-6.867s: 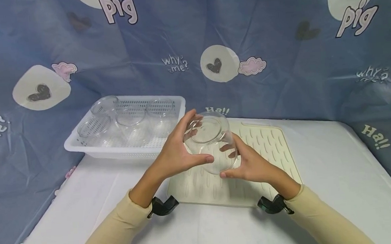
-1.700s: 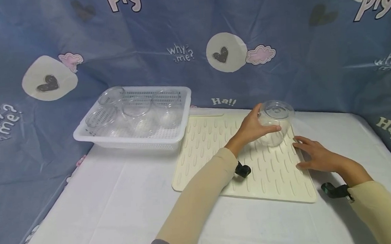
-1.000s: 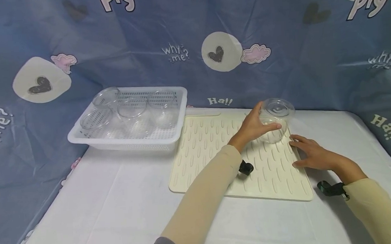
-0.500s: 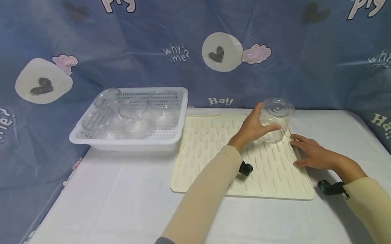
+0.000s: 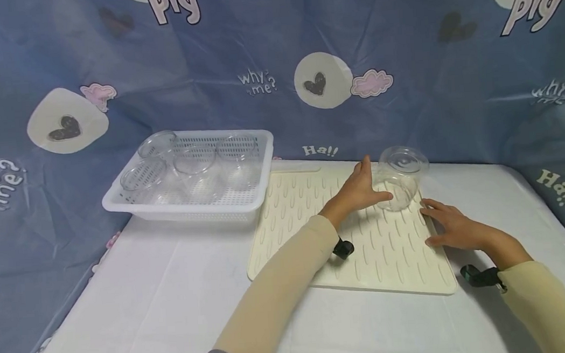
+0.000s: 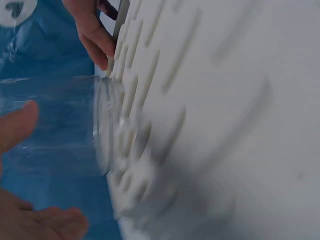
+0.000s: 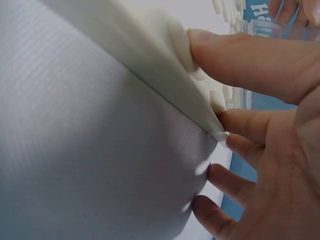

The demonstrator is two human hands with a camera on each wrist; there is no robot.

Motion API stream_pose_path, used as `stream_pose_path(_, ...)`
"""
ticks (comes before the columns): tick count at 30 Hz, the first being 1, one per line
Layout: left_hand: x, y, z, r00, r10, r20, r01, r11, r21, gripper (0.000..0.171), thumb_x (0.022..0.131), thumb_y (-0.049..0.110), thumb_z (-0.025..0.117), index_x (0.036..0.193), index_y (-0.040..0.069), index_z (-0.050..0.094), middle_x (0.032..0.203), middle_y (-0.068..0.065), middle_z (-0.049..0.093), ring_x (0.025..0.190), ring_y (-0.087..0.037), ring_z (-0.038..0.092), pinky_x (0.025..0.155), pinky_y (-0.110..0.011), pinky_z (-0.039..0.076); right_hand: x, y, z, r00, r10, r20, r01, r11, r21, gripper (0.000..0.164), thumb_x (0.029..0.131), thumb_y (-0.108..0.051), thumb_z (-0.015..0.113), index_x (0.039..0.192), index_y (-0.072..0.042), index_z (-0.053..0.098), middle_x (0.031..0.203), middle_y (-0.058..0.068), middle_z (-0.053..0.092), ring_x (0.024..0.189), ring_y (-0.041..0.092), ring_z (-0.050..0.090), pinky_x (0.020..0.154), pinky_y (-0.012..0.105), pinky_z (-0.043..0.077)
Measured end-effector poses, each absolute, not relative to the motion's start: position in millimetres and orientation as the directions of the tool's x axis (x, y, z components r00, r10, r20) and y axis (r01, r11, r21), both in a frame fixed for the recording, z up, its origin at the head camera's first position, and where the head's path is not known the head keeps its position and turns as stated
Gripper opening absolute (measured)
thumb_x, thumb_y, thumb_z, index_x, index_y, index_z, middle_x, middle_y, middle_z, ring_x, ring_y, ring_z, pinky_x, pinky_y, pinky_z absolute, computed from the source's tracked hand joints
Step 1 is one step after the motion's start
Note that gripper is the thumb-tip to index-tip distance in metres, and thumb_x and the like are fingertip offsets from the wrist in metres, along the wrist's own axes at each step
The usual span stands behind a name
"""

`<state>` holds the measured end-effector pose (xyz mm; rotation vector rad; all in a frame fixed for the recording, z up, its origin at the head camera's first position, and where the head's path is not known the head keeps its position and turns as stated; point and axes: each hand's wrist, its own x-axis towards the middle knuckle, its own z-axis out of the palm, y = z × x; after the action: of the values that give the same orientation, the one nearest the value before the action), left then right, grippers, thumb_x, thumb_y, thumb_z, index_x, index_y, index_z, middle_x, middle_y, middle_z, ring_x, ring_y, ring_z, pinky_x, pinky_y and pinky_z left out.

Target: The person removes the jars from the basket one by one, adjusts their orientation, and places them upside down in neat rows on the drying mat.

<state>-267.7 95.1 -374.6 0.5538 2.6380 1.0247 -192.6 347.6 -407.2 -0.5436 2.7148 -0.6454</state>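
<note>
A clear glass cup (image 5: 404, 173) stands upside down, base up, at the far right corner of the cream ribbed mat (image 5: 375, 262). Beside its left side is my left hand (image 5: 356, 191), thumb and fingers spread apart around air. In the left wrist view the glass cup (image 6: 60, 125) has its rim against the mat, with a thumb in front of its wall. My right hand (image 5: 453, 226) rests at the mat's right edge. The right wrist view shows the right thumb (image 7: 240, 55) on top of the mat (image 7: 145, 60) and fingertips touching its edge and the cloth.
A white perforated basket (image 5: 187, 210) at the back left holds several clear glass cups (image 5: 197, 173), open rims up. White cloth (image 5: 173, 291) covers the table. Behind it hangs a blue printed curtain (image 5: 254, 38).
Earlier both hands held the glass cup over the mat; then the left hand held it at the far right corner. Now the left hand has let go and drawn slightly left. The right hand stays put.
</note>
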Motion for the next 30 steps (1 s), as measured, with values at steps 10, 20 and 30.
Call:
stream_pose_path(10,-241,18,-311,-0.826,0.562,-0.051,0.452,0.713,0.536,0.092,0.094,0.044,0.064,0.161,0.015,0.008,0.169,-0.009,0.002,0.155,-0.026,0.019,0.122,-0.045,0.033,-193,348,-406,-0.881,-0.438,-0.176,-0.308,0.816,-0.488,0.085,0.084,-0.024,0.076,0.145,0.016,0.033,0.154,0.038,0.018,0.133,0.063,0.019,0.099,0.075,0.026)
stream_pose_path(20,-255,-79,-235,-0.876,0.482,-0.01,0.448,0.823,0.35,0.081,0.096,0.039,0.062,0.158,0.008,0.021,0.167,-0.012,0.016,0.155,-0.029,0.018,0.127,-0.044,0.021,-193,351,-409,-0.876,-0.451,-0.171,-0.326,0.814,-0.481,0.084,0.084,-0.022,0.076,0.144,0.017,0.032,0.152,0.038,0.018,0.132,0.064,0.021,0.098,0.076,0.027)
stream_pose_path(30,-287,-171,-229,-0.954,0.28,-0.107,0.243,0.931,0.273,0.08,0.097,0.033,0.059,0.158,0.002,0.018,0.165,-0.02,0.02,0.153,-0.04,0.018,0.125,-0.054,0.019,-192,350,-406,-0.86,-0.478,-0.179,-0.335,0.794,-0.507,0.083,0.085,-0.021,0.076,0.143,0.018,0.031,0.152,0.04,0.017,0.132,0.065,0.019,0.097,0.076,0.026)
